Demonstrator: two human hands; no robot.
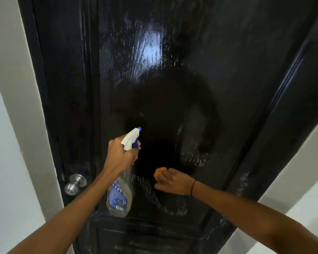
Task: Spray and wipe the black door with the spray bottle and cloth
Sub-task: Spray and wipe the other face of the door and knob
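Door (173,79) gleams glossy black, streaked with wet spray.

Spray bottle (120,189) left of cloth (160,171), before door (173,70)

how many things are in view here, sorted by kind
spray bottle: 1
cloth: 1
black door: 1
door knob: 1
hands: 2, left hand gripping the bottle, right hand holding the cloth
wristband: 1
total: 7
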